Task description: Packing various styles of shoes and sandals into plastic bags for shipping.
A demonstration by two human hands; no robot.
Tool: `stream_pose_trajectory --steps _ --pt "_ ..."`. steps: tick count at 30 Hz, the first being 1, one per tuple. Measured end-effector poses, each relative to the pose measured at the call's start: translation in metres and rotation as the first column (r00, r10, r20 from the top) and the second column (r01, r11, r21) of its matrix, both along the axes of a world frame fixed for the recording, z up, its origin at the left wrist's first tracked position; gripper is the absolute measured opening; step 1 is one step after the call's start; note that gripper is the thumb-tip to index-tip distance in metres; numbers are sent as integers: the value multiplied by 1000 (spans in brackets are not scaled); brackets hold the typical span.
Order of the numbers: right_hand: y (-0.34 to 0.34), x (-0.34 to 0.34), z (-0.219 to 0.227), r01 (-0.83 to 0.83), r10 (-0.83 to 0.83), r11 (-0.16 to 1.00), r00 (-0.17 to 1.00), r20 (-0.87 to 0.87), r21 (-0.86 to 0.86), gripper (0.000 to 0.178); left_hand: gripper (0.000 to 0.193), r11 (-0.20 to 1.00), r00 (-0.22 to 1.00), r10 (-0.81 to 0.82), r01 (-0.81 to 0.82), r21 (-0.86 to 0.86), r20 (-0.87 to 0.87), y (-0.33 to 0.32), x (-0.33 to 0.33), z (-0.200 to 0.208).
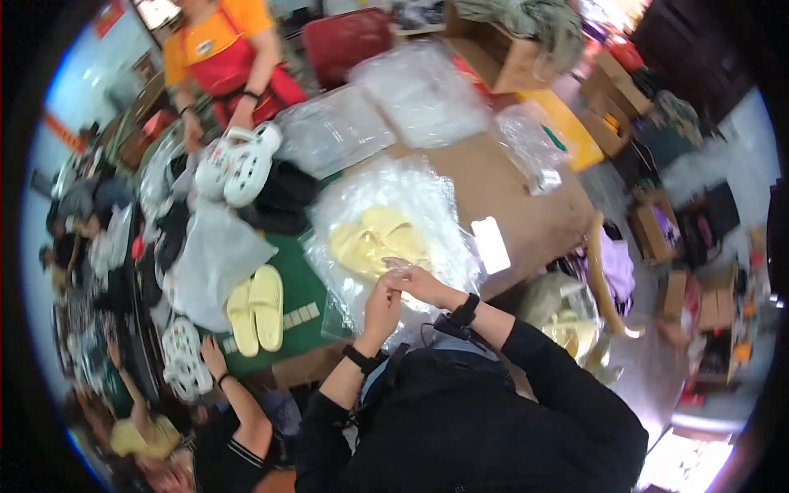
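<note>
A pair of pale yellow slippers [355,249] lies inside a clear plastic bag on the table, on top of more glossy clear plastic bags [429,187]. My left hand [383,307] and my right hand [421,284] meet at the near side of the slippers. The fingers of both are closed in a pinch on the clear film of the bag, though the fingertips are slightly blurred. Black bands circle both my wrists.
A white phone-like slab [491,245] lies right of the bags. More yellow slides [267,308] and white clogs [187,360] sit left on the green mat [300,335]. A person in a red apron [234,66] handles white clogs [238,168]. Another person's hand [214,356] rests nearby.
</note>
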State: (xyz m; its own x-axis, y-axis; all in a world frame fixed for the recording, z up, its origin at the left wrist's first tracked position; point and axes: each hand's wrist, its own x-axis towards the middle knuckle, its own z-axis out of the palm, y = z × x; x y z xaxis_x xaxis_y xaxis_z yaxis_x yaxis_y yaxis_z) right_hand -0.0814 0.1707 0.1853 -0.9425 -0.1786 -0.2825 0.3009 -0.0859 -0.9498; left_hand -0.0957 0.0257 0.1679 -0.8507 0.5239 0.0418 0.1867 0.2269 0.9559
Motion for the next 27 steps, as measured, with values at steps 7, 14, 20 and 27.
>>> stream_pose_trajectory --steps 7,14,20,27 --pt "3 11 -17 170 -167 982 985 -44 87 40 35 969 973 -226 231 -93 55 -26 -1 -28" --pt "27 65 -33 153 -134 770 988 -77 620 40 27 919 905 -382 350 -184 -187 -8 -20 -30" --pt "70 79 -89 237 -228 824 970 -81 515 35 33 921 805 -386 313 -232 -450 -15 -43 -54" --pt "94 110 -40 374 -413 705 907 -80 603 36 37 803 656 -594 456 -383 -466 39 -42 -47"
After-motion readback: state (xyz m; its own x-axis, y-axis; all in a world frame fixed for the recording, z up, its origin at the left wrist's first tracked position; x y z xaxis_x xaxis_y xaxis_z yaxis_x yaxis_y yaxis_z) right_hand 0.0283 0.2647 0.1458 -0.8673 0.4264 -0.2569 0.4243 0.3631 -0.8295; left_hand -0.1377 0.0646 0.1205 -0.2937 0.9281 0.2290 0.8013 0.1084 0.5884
